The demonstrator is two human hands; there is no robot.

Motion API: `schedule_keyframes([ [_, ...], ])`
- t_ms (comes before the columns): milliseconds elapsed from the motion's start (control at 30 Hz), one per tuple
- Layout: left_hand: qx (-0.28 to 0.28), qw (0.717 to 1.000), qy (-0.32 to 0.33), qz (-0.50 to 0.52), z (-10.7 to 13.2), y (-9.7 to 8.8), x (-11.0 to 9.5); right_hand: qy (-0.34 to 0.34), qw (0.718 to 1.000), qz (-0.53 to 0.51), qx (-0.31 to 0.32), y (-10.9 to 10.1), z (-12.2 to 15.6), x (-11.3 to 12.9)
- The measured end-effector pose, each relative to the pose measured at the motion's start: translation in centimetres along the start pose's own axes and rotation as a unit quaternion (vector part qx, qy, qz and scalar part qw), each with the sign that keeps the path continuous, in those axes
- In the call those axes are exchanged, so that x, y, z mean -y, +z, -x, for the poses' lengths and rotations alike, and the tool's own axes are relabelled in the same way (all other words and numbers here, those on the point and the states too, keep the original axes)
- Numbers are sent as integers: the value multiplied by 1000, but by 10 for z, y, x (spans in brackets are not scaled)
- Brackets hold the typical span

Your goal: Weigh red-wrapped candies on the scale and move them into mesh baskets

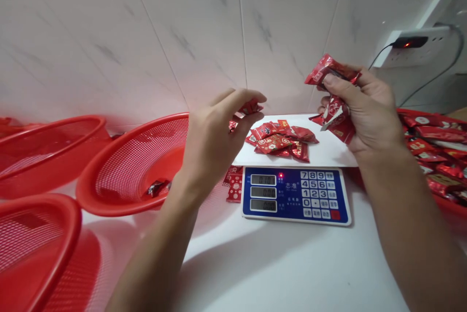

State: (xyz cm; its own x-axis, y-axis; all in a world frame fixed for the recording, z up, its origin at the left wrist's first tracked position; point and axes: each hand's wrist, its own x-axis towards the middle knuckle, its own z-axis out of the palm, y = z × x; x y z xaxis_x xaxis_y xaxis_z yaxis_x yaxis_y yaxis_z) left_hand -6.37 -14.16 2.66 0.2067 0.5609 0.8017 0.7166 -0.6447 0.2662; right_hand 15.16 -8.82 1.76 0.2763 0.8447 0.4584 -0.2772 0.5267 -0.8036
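Observation:
My left hand [215, 141] is above the left side of the scale, its fingers closed around a red candy packet [251, 106] that shows only partly. Several red wrapped packets are gripped in my right hand [368, 107], one packet [330, 69] sticking out above the thumb and another [333, 110] below it. Between the hands, a small pile of red packets [275, 141] lies on the white pan [335, 149] of a digital scale. The blue keypad panel [295, 195] of the scale faces me, with a red light lit and numbers on its displays.
Red mesh baskets [91, 190] stand on the left, one with a few dark and red packets [157, 188] inside. Another red basket [447, 212] at the right is full of packets. Loose packets [234, 188] lie beside the scale. A wall socket [412, 49] holds a plugged-in cable.

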Motion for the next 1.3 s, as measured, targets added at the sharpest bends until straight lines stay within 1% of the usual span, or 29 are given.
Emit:
schedule_keyframes([
  [133,16,1000,4,-5,1,3,-2,8,1000,-8,-6,2,1,1],
  [367,17,1000,17,-13,1,2,-2,16,1000,-3,-2,4,1,0],
  [500,23,999,21,-15,1,3,-3,0,1000,-10,21,0,-1,-3],
  [600,32,999,31,-18,0,4,-4,0,999,14,48,-3,-3,-3],
  [667,32,999,32,-21,0,4,-4,1,999,24,48,-3,-3,-3],
  [833,39,998,18,-34,1,5,-4,5,999,1,33,1,0,-2],
  [933,44,998,16,-35,2,6,-3,5,999,16,45,-1,0,-3],
  [1100,42,998,36,-31,2,6,-3,-8,996,58,66,-8,-3,-8],
  [1300,51,998,31,-37,2,6,-3,-4,996,53,69,-9,-6,-10],
])
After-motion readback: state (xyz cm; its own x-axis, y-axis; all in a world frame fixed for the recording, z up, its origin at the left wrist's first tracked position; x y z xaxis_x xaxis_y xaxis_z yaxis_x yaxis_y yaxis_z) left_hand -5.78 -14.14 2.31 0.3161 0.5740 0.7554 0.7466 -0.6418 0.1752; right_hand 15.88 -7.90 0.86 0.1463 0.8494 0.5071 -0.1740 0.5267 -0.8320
